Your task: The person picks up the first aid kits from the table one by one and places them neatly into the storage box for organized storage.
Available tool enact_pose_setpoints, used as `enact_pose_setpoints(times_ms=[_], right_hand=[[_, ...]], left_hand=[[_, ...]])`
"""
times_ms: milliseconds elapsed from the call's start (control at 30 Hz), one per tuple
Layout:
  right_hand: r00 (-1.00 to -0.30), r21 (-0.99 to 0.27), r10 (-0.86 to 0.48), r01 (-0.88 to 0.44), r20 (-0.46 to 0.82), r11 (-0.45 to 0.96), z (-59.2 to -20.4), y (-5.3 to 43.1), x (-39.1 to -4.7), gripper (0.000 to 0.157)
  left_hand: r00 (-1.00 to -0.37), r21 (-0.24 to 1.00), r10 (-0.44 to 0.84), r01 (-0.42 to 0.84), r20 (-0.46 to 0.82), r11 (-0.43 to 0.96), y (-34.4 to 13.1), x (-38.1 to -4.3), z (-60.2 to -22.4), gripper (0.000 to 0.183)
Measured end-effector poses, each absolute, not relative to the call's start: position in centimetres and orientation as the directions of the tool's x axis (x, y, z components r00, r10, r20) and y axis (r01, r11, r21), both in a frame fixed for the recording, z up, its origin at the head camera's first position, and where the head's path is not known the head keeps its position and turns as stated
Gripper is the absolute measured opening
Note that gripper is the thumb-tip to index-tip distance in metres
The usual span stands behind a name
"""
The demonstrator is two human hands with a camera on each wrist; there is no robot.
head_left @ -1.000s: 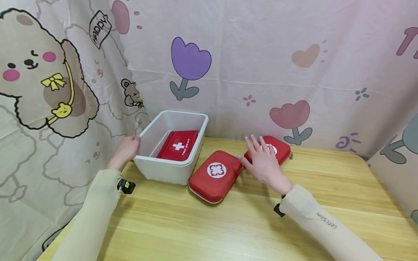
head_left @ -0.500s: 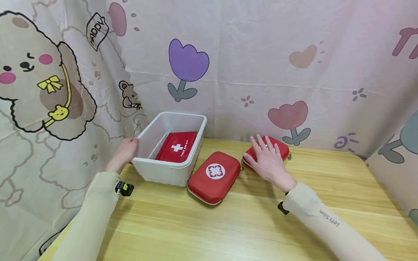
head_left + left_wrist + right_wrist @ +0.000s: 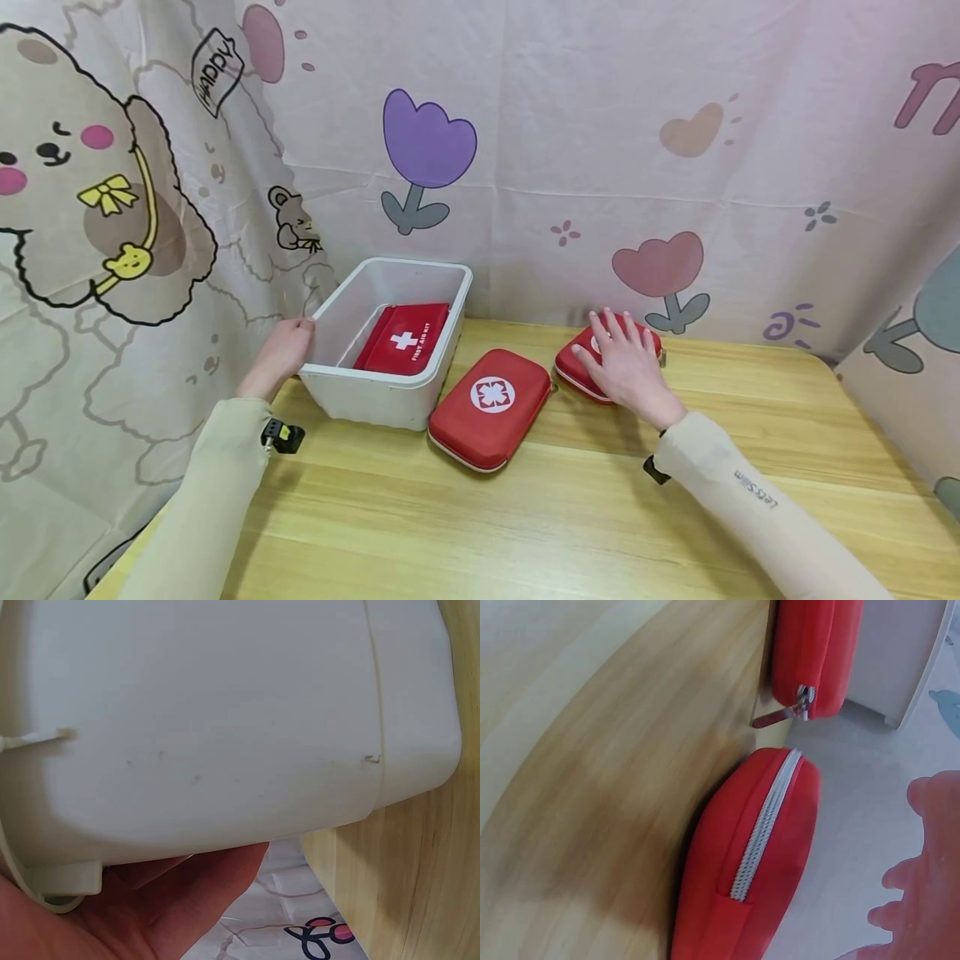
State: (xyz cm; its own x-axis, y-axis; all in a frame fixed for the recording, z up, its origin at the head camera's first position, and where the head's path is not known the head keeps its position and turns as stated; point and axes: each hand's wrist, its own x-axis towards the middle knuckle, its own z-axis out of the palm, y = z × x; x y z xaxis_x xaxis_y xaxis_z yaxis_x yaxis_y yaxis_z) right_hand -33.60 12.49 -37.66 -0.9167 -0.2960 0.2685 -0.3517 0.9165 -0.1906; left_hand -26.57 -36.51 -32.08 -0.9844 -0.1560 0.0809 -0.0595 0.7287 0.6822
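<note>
My left hand (image 3: 281, 354) grips the left rim of a white plastic bin (image 3: 367, 400); the left wrist view shows its fingers (image 3: 202, 892) under the bin's edge. Inside the bin lies a flat red first aid pouch (image 3: 405, 340) with a white cross. Against the bin's right side sits a red zipped first aid case (image 3: 487, 421) with a round white emblem. My right hand (image 3: 630, 367) is spread over a second red first aid case (image 3: 573, 375), partly covering its emblem. In the right wrist view, a gap shows between the fingers (image 3: 930, 855) and this case (image 3: 727, 900).
A pale wooden table (image 3: 420, 525) carries everything. A printed curtain (image 3: 540, 150) hangs right behind the bin and cases, and continues along the left side. A metal zipper pull (image 3: 780, 716) sticks out from the nearer case.
My right hand has shifted slightly right over the farther case, uncovering its left front side. The left hand keeps its hold on the bin. The whole view has drifted a little.
</note>
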Motion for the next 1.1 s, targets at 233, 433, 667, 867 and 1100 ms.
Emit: enact_pose_setpoints(times_ms=[233,433,667,867,1100], right_hand=[[-0.926,-0.202,-0.275,-0.33,0.258,0.922,-37.8,13.1,-34.2,0.077],[-0.929,-0.215,-0.257,-0.317,0.266,0.924,-37.8,13.6,-34.7,0.078],[-0.943,-0.23,-0.245,-0.295,0.225,0.927,-37.6,14.3,-35.2,0.078],[-0.949,-0.234,-0.226,-0.276,0.219,0.932,-37.6,14.6,-35.7,0.078],[-0.952,-0.225,-0.216,-0.265,0.218,0.938,-37.6,15.2,-36.3,0.08]], left_hand=[[-0.985,0.681,-0.155,-0.058,0.082,0.73,-36.6,-26.7,-32.0,0.057],[-0.983,0.666,-0.157,-0.057,0.091,0.744,-36.6,-26.6,-31.8,0.057],[-0.985,0.677,-0.162,-0.078,0.062,0.732,-36.4,-26.4,-31.9,0.056],[-0.985,0.677,-0.158,-0.07,0.07,0.733,-36.6,-26.5,-31.8,0.058],[-0.984,0.668,-0.162,-0.072,0.073,0.74,-36.5,-26.5,-31.9,0.058]])
